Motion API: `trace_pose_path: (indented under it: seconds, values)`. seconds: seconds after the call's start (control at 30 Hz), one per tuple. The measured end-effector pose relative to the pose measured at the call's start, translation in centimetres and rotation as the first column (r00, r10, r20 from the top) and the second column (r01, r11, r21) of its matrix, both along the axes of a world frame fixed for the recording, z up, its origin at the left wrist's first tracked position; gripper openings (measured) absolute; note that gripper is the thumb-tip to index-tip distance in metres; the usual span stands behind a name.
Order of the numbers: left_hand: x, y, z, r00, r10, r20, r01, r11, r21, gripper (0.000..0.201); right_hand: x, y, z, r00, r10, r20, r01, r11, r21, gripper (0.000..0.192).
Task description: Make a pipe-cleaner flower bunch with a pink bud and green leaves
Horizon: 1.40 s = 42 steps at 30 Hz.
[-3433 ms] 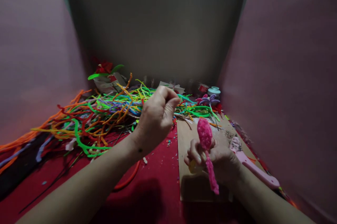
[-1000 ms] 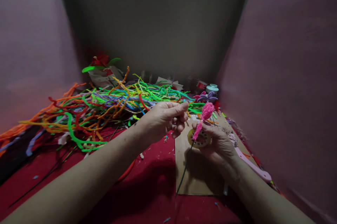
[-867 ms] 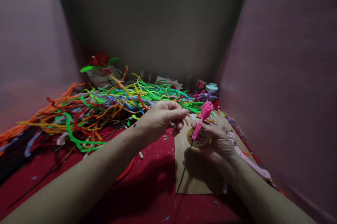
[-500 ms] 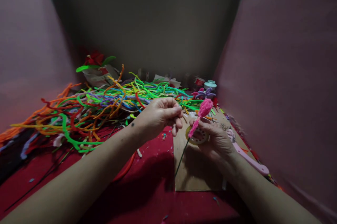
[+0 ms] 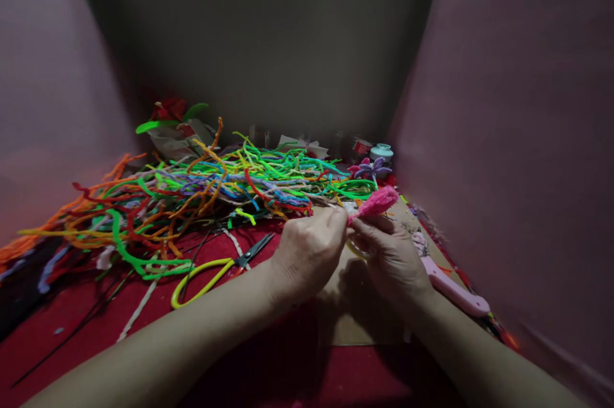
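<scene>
both hands meet over a cardboard sheet (image 5: 364,325) on the red cloth. the left hand (image 5: 309,254) pinches closed at the base of a pink fuzzy bud (image 5: 377,202); the right hand (image 5: 391,258) grips the bud's lower end with a yellowish roll (image 5: 354,248) under its fingers. yellow-handled scissors (image 5: 215,266) lie left, a pink tool (image 5: 451,290) right. beyond, a pile of pipe cleaners (image 5: 201,194). risk: a slack pinch could let the bud twist loose.
</scene>
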<state>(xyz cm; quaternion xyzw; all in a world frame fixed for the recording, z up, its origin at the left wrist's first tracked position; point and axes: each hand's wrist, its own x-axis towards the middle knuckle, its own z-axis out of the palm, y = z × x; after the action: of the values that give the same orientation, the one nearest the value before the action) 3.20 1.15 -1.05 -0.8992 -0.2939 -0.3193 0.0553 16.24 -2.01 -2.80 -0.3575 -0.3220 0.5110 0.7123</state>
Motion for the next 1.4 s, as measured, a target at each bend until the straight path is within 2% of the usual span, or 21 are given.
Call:
trace_pose_path:
  seconds: [0.1, 0.17, 0.23, 0.3, 0.33, 0.37, 0.43, 0.47, 0.53, 0.7, 0.73, 0.8, 0.93, 1.03, 1.1, 1.27, 1.4]
  values:
    - [-0.2, 0.7, -0.5, 0.998, -0.016, -0.054, 0.024, 0.988, 0.151, 0.020, -0.1, 0.0, -0.1, 1.000, 0.004, 0.022, -0.004, 1.000, 0.001, 0.009]
    - [-0.3, 1.0, -0.5, 0.998, -0.049, -0.030, 0.053, 0.989, 0.142, 0.022, -0.1, 0.1, -0.2, 0.999, 0.007, 0.036, -0.007, 1.000, 0.001, 0.009]
    - [-0.3, 1.1, -0.4, 0.993, -0.097, 0.067, 0.096, 0.995, 0.016, 0.021, -0.1, 0.1, -0.2, 0.998, -0.002, 0.062, 0.002, 1.000, 0.007, 0.009]
    - [-0.1, 1.2, -0.2, 0.969, -0.116, 0.218, 0.162, 0.965, -0.206, 0.019, 0.0, 0.0, -0.2, 0.998, 0.002, 0.065, -0.003, 1.000, 0.010, 0.009]
    - [0.0, 1.2, -0.1, 0.949, -0.107, 0.297, 0.210, 0.917, -0.339, 0.019, 0.0, 0.0, -0.1, 0.998, 0.010, 0.056, -0.011, 1.000, 0.008, 0.009]
    - [0.1, 1.2, 0.1, 0.925, -0.089, 0.369, 0.268, 0.841, -0.470, 0.019, 0.0, 0.0, -0.1, 0.999, 0.023, 0.047, -0.024, 1.000, 0.002, 0.008]
    - [0.4, 1.1, 0.4, 0.877, -0.028, 0.481, 0.390, 0.626, -0.675, 0.021, 0.0, -0.1, 0.1, 0.998, 0.062, 0.035, -0.061, 0.998, -0.010, 0.007]
    - [0.4, 1.0, 0.5, 0.855, 0.007, 0.519, 0.442, 0.515, -0.735, 0.021, 0.0, -0.2, 0.2, 0.996, 0.084, 0.029, -0.083, 0.996, -0.013, 0.007]
    - [0.4, 0.9, 0.7, 0.817, 0.073, 0.572, 0.517, 0.345, -0.783, 0.021, 0.0, -0.2, 0.4, 0.991, 0.130, 0.009, -0.130, 0.991, -0.021, 0.007]
    - [-0.1, 1.2, 0.9, 0.758, 0.133, 0.639, 0.640, 0.039, -0.767, 0.027, 0.4, 0.2, 0.4, 0.968, 0.238, -0.085, -0.243, 0.968, -0.064, 0.011]
    - [-0.3, 1.3, 0.9, 0.753, 0.135, 0.644, 0.651, -0.010, -0.759, 0.027, 0.5, 0.2, 0.3, 0.960, 0.262, -0.101, -0.269, 0.961, -0.069, 0.012]
    - [-0.4, 1.5, 0.8, 0.749, 0.137, 0.648, 0.660, -0.071, -0.748, 0.027, 0.5, 0.3, 0.2, 0.946, 0.299, -0.123, -0.309, 0.949, -0.065, 0.015]
    - [-0.5, 1.5, 0.7, 0.737, 0.130, 0.663, 0.675, -0.114, -0.728, 0.024, 0.4, 0.3, 0.1, 0.932, 0.325, -0.162, -0.337, 0.940, -0.056, 0.020]
    - [-0.5, 1.4, 0.7, 0.756, 0.115, 0.644, 0.654, -0.105, -0.749, 0.026, 0.4, 0.3, 0.2, 0.939, 0.290, -0.183, -0.307, 0.949, -0.072, 0.019]
    - [-0.5, 1.3, 0.8, 0.780, 0.076, 0.622, 0.625, -0.048, -0.779, 0.028, 0.4, 0.3, 0.3, 0.951, 0.262, -0.164, -0.276, 0.959, -0.069, 0.017]
    - [-0.4, 1.2, 1.0, 0.837, -0.034, 0.546, 0.545, 0.147, -0.826, 0.031, 0.4, 0.1, 0.3, 0.972, 0.228, -0.060, -0.229, 0.973, -0.024, 0.011]
    - [-0.4, 1.3, 1.0, 0.863, -0.079, 0.500, 0.505, 0.202, -0.839, 0.035, 0.4, 0.1, 0.2, 0.973, 0.228, -0.041, -0.229, 0.973, -0.016, 0.010]
